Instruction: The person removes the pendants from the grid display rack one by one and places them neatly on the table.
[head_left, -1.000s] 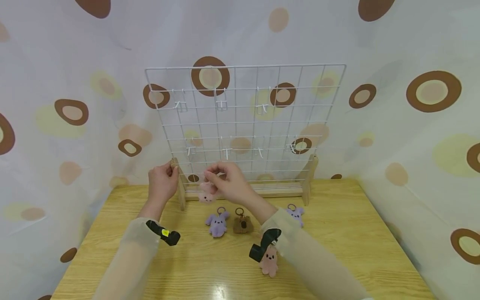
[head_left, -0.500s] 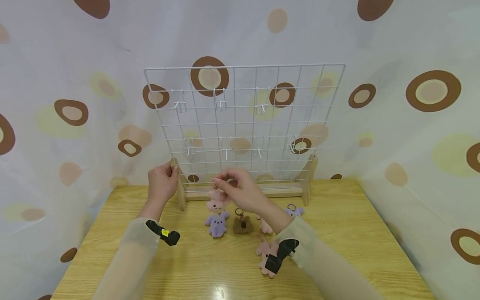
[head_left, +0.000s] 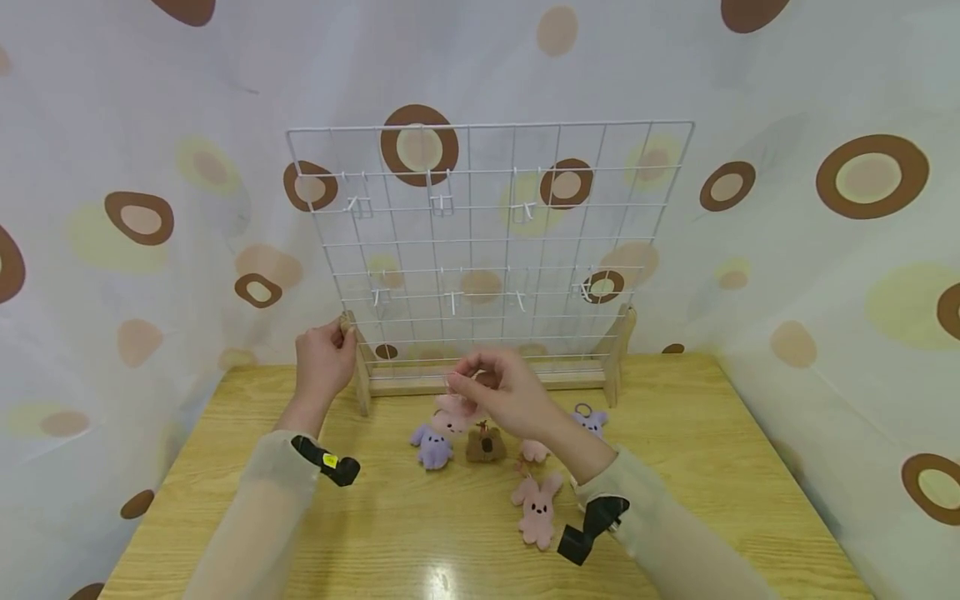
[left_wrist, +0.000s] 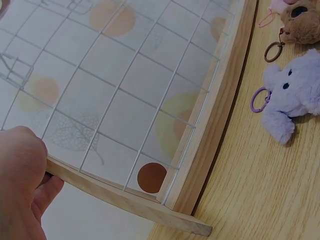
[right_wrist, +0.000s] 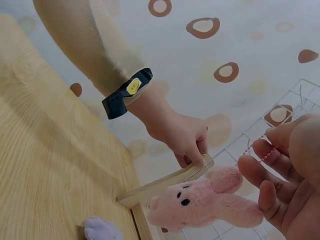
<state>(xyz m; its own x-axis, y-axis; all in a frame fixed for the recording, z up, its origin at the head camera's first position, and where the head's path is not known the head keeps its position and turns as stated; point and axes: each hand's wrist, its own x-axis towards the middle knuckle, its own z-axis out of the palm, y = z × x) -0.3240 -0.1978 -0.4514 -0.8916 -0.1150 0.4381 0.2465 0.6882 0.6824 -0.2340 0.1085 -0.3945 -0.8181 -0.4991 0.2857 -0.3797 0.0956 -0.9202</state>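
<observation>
My left hand [head_left: 324, 360] grips the top of the wooden side post [left_wrist: 125, 195] of a white wire grid rack [head_left: 487, 244]. In front of the rack's lower part, my right hand [head_left: 501, 392] pinches a pink bead chain [right_wrist: 247, 149] between thumb and fingers. From that chain hangs a pink plush bunny keychain [right_wrist: 197, 200], its dark eyes showing in the right wrist view. In the head view the hanging bunny overlaps a purple plush keychain [head_left: 432, 448] and sits close to a brown plush keychain [head_left: 486, 446], both lying on the wooden table [head_left: 375, 533].
Several white hooks [head_left: 453, 302] stick out from the grid in two rows. Another pink bunny keychain [head_left: 537, 510] lies nearer the front. A second purple plush [head_left: 591, 421] lies to the right, and a pink plush [head_left: 535, 451] is partly hidden by my right forearm.
My right hand has moved right and slightly down, carrying the pink bunny along the front of the rack. The front pink bunny is now uncovered. My left hand stays on the post.
</observation>
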